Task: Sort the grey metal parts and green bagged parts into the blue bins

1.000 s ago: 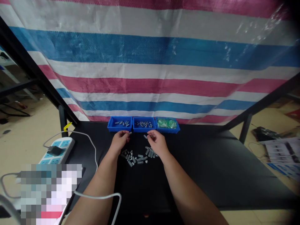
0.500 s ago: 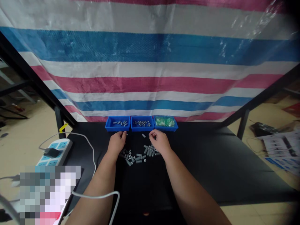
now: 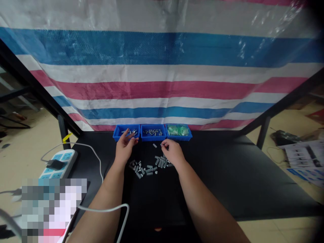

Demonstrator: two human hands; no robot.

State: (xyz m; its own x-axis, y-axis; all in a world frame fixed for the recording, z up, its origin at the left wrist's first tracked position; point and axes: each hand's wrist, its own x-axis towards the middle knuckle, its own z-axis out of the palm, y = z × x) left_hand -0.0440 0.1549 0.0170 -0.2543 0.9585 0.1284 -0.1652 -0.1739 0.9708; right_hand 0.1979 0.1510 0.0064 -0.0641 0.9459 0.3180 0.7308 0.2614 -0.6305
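My left hand [image 3: 124, 145] is open, its fingers spread over the front edge of the left blue bin [image 3: 116, 135], which holds small grey cylinders. No part shows in its fingers. My right hand [image 3: 172, 150] is closed in a pinch in front of the right bin. A tiny shiny bit shows at its fingertips, too small to name. Just left of those fingertips a single grey cylinder [image 3: 155, 145] lies on the black table. Nearer to me lies a loose pile of grey cylinders [image 3: 162, 162], partly under my right hand, and another mixed with small silvery screws [image 3: 138, 169].
The middle blue bin [image 3: 153, 138] contains small screws. The right bin [image 3: 179, 137] contains green-and-clear packets. A power strip [image 3: 67, 156] and white cable [image 3: 106, 210] lie on the left. Striped sheeting [image 3: 162, 91] hangs behind the black table [image 3: 227, 182].
My left hand has moved forward to the left bin and opened; the grey cylinder it held no longer shows. My right hand has drawn slightly right, away from the single cylinder on the table.
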